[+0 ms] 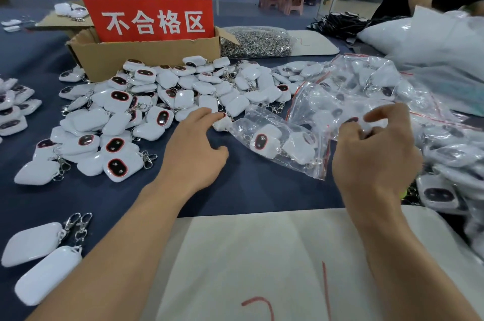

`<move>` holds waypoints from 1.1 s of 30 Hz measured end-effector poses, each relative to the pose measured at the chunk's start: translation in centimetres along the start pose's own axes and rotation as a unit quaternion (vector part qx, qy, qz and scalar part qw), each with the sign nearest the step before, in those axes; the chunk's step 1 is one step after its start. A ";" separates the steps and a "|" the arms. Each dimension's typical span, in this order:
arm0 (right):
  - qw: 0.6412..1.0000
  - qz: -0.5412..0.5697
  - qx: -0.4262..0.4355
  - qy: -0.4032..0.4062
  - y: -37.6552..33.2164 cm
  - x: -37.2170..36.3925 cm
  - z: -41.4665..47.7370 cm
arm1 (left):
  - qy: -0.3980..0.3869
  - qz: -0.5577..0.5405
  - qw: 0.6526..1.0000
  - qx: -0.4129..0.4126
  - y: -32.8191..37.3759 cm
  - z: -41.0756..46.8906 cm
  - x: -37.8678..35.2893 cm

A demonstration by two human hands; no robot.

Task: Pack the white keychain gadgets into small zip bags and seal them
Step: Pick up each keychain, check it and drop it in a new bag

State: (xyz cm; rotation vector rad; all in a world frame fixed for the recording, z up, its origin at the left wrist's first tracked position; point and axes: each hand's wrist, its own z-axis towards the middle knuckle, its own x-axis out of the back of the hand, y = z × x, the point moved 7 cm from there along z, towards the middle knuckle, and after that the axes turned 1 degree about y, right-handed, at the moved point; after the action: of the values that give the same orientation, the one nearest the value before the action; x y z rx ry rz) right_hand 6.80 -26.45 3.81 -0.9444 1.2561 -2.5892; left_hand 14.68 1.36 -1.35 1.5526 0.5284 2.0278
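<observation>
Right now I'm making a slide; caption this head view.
Left hand touches a white gadget at the pile's edge while right hand pinches a clear zip bag.

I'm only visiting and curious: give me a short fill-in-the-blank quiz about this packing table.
1. The sign standing in the cardboard box is ____ with white characters.
2. The left hand touches a loose white gadget, while the right hand pinches a clear zip ____.
3. The cloth under the gadget pile is dark ____.

Missing words: red; bag; blue.
</observation>
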 end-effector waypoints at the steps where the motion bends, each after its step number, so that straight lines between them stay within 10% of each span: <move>1: 0.999 -0.037 -0.009 -0.025 0.4 -0.3 0.3 | -0.015 0.015 1.000 -0.002 0.0 0.0 -0.3; 15: 0.890 0.113 -0.042 -0.440 0.0 -7.0 -4.1 | -0.085 0.064 0.994 -0.016 0.0 -0.2 -1.7; 26: 0.946 -0.027 0.016 -0.324 0.4 -6.1 -3.4 | -0.082 0.068 0.994 -0.013 -0.1 -0.2 -1.6; 33: 0.922 -0.139 0.067 -0.354 -0.6 -6.4 -4.1 | -0.073 0.046 0.996 -0.012 -0.1 -0.2 -1.6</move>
State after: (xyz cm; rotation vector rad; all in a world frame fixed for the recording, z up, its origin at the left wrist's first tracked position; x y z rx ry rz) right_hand 9.63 -21.09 -0.72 -1.9001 0.7724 -2.1044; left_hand 14.82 0.44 -2.62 1.7225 0.3814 1.9603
